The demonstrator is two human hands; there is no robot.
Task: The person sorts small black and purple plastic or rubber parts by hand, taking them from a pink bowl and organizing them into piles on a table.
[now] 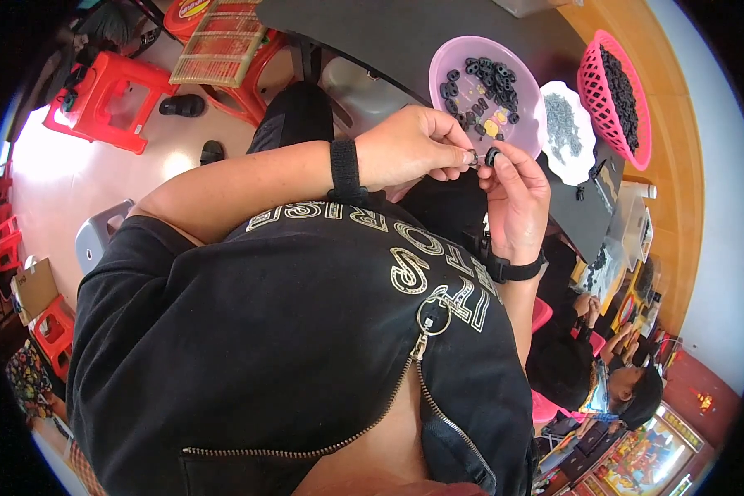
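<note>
Just in front of the purple bowl [529, 124], my two hands meet with fingertips almost touching. A small black round part [492, 155] is pinched between the thumb and fingers of my right hand [512, 194]. My left hand [409, 149] is closed in a pinch on something small and dark, too small to name. Several black parts [496, 78] like the held one lie in the bowl. Next to the bowl stands a white scalloped dish [583, 172] holding a heap of small silvery pieces [562, 124].
A pink lattice basket [597, 107] full of small black pieces stands at the far right of the dark table [372, 37]. Red stools [112, 103] and a bamboo seat [219, 45] are at the left. Another person [628, 388] sits at the lower right.
</note>
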